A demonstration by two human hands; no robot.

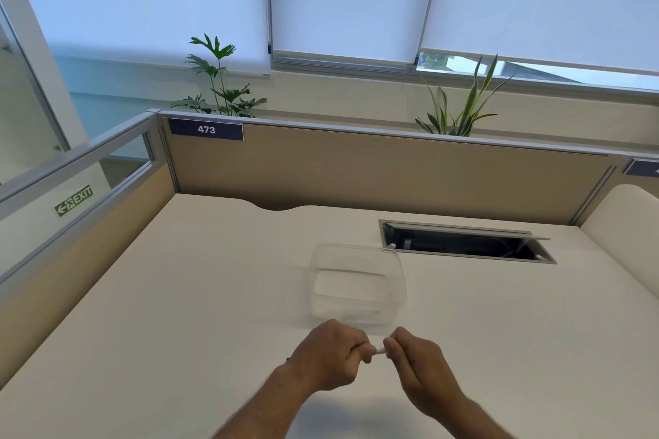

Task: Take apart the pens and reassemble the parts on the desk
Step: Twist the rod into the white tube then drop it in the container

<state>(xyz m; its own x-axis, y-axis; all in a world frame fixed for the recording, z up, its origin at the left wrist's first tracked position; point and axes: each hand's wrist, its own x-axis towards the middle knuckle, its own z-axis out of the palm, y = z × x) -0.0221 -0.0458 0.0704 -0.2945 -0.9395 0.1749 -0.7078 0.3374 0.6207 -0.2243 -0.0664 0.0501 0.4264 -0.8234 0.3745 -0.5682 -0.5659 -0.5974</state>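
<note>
Two hands: left hand (330,355) and right hand (415,362) are held close together just above the bench (178,296), near its front edge.
Pen: a short white stretch of pen (378,351) is seen between the hands; the rest is hidden inside the fists, so its make cannot be told.
Left grip: clenched round one end of the pen, fingers curled tight, nothing else held.
Right grip: pinched shut on the other end, with thumb and fingertips (389,346) pressed on the white part.
Step in hand: judged to be pulling or twisting the pen apart at a joint.
Handling: the pen is judged light, stiff and smooth, so it may slip; small inner parts could spring loose and roll.
Where to hold: best taken on each side of the joint, close to it, as is done now.
Tub: a clear plastic tub (358,281) stands on the bench just beyond the hands; whether anything lies in it cannot be told.
Other pens: none are seen on the bench.
Cable hatch: an open hatch (467,242) lies behind the tub, well apart from the hands.
</note>
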